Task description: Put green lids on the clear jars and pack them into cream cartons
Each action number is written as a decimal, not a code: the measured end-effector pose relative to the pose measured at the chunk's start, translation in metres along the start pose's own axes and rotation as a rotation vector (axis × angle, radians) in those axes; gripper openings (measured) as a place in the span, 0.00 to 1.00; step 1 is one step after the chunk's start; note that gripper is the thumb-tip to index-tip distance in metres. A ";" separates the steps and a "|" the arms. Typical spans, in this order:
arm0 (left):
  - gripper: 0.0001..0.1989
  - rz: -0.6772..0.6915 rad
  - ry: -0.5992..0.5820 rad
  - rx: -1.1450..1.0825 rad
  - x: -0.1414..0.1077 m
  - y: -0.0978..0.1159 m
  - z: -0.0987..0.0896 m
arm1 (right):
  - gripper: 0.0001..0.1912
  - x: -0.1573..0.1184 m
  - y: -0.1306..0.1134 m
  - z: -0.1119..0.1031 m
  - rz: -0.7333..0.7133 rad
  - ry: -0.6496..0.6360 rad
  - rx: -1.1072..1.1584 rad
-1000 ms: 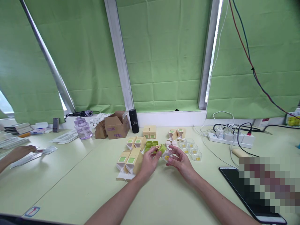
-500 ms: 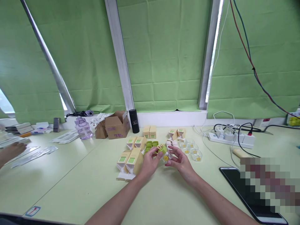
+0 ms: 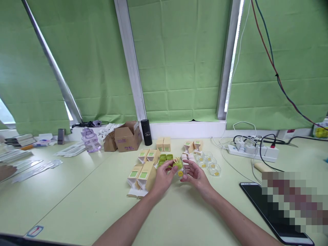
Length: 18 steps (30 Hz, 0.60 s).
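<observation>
Between my two hands is a small clear jar with a green top and a yellow round mark (image 3: 180,169). My left hand (image 3: 165,174) grips its left side, fingers closed round the green part. From the right, my right hand (image 3: 196,174) holds the clear side with thumb and fingertips. Green square pieces (image 3: 166,157) lie just behind my left hand. Open cream boxes with green labels (image 3: 144,176) stand left of it. Several clear cups with yellow marks (image 3: 214,169) sit behind and right of my right hand.
Farther back are cream boxes (image 3: 163,144), a cardboard box (image 3: 128,136), a black bottle (image 3: 146,132) and a purple bottle (image 3: 91,140). A power strip (image 3: 252,152) with cables and a phone (image 3: 271,208) lie right. Another person's hand (image 3: 7,171) is at the far left.
The jar has turned slightly between my hands and looks more upright. The other person's hand at the far left has drawn back toward the left edge.
</observation>
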<state>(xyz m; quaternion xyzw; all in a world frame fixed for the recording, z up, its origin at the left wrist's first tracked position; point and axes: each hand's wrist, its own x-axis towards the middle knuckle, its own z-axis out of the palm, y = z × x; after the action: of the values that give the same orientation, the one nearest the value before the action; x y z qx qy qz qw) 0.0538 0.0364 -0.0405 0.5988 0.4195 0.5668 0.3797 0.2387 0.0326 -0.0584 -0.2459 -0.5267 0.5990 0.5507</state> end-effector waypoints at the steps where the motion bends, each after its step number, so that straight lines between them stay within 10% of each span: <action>1: 0.33 -0.005 0.003 0.003 0.000 0.000 0.000 | 0.35 0.000 0.000 0.000 -0.001 -0.004 -0.006; 18: 0.30 0.032 -0.014 0.091 0.001 -0.002 -0.001 | 0.36 -0.001 0.003 0.001 -0.016 -0.001 -0.038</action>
<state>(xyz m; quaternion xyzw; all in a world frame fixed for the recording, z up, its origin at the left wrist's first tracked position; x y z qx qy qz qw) 0.0525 0.0376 -0.0416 0.6259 0.4329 0.5488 0.3459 0.2368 0.0313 -0.0611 -0.2518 -0.5403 0.5847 0.5502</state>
